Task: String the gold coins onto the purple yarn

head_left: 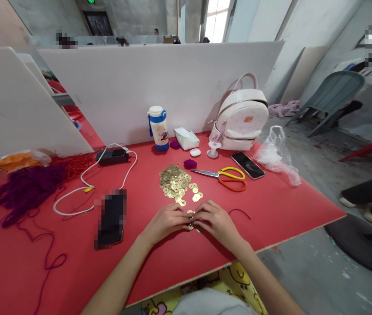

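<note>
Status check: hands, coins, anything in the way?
Left hand and right hand close together at a few gold coins, exact grip hidden. Coin pile just beyond. Scissors right of pile, apart from hands.

Coin pile [174, 181] ahead, free room leftward

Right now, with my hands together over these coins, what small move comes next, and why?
You might steady the coins with your left hand and draw in the thread with your right hand: your hands meet over those coins, while the thread's far end lies loose on the table beside your right hand. Whether they join is hidden.
</note>
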`<move>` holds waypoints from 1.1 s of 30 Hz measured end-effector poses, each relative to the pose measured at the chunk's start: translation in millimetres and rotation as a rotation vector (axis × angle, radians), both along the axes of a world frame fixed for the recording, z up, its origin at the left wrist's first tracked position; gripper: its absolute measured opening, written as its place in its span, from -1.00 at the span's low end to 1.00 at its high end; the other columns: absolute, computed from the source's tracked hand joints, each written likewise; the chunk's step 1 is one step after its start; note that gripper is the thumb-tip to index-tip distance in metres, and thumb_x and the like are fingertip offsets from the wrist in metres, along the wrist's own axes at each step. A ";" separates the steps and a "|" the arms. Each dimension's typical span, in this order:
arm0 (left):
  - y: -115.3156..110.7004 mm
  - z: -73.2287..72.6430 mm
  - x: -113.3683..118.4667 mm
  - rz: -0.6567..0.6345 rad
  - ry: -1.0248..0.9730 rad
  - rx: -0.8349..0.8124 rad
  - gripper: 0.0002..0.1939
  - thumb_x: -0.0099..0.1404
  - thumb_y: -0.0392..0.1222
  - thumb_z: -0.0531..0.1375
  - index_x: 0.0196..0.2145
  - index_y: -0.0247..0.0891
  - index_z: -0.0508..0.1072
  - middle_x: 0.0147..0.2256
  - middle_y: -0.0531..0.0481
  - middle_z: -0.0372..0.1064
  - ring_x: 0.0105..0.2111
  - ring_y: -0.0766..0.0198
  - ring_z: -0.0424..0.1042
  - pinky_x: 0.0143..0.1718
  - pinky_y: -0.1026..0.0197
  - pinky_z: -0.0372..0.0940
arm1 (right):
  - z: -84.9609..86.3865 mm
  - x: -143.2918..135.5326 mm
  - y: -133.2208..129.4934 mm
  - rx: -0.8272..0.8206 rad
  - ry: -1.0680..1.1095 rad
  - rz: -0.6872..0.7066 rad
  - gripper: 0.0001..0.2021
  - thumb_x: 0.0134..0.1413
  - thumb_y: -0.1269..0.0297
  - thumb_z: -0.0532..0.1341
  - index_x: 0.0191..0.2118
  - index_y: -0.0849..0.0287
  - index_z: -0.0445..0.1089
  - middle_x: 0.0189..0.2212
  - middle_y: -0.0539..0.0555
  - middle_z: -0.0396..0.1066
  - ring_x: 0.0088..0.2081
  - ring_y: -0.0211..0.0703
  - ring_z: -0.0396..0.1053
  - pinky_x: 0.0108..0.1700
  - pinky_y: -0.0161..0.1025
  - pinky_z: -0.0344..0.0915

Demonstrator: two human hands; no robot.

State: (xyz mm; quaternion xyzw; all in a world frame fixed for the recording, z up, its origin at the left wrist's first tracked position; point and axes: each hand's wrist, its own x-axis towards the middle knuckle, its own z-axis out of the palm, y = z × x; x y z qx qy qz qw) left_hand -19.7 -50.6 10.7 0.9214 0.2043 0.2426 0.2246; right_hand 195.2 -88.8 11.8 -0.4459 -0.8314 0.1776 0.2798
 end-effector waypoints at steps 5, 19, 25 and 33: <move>0.0 -1.5 -0.1 0.006 -0.017 0.043 -0.80 0.34 -0.16 0.16 -0.17 -0.21 0.56 -0.24 -0.05 0.58 -0.29 0.27 0.41 -0.28 0.27 0.28 | -1.4 4.9 -6.4 0.093 0.098 -0.048 -0.88 0.21 0.34 0.22 -0.18 0.09 0.50 -0.26 0.11 0.46 -0.23 -0.11 0.33 -0.21 -0.21 0.30; 1.8 -5.8 -2.8 0.058 0.025 -0.022 -0.74 0.39 -0.13 0.10 -0.21 -0.21 0.58 -0.24 -0.08 0.57 -0.25 0.21 0.38 -0.25 0.21 0.31 | -7.3 -4.3 -7.8 0.603 -0.259 0.196 -0.84 0.25 0.43 0.17 -0.18 0.06 0.47 -0.42 0.00 0.35 -0.35 -0.21 0.18 -0.30 -0.21 0.03; 3.4 -6.6 -2.4 0.057 0.026 -0.032 -0.75 0.38 -0.14 0.11 -0.24 -0.23 0.58 -0.26 -0.07 0.57 -0.29 0.22 0.36 -0.27 0.22 0.30 | -2.9 -6.5 4.5 0.717 -0.338 0.296 -0.85 0.26 0.45 0.14 -0.29 0.17 0.45 -0.40 0.02 0.37 -0.34 -0.22 0.20 -0.33 -0.19 0.01; 3.4 -8.4 -3.3 0.065 0.010 0.000 -0.78 0.36 -0.14 0.13 -0.25 -0.21 0.59 -0.25 -0.05 0.57 -0.29 0.23 0.38 -0.28 0.23 0.28 | -1.2 -6.4 4.9 0.700 -0.211 0.288 -0.83 0.25 0.47 0.15 -0.32 0.17 0.46 -0.42 0.01 0.45 -0.35 -0.24 0.27 -0.35 -0.22 0.08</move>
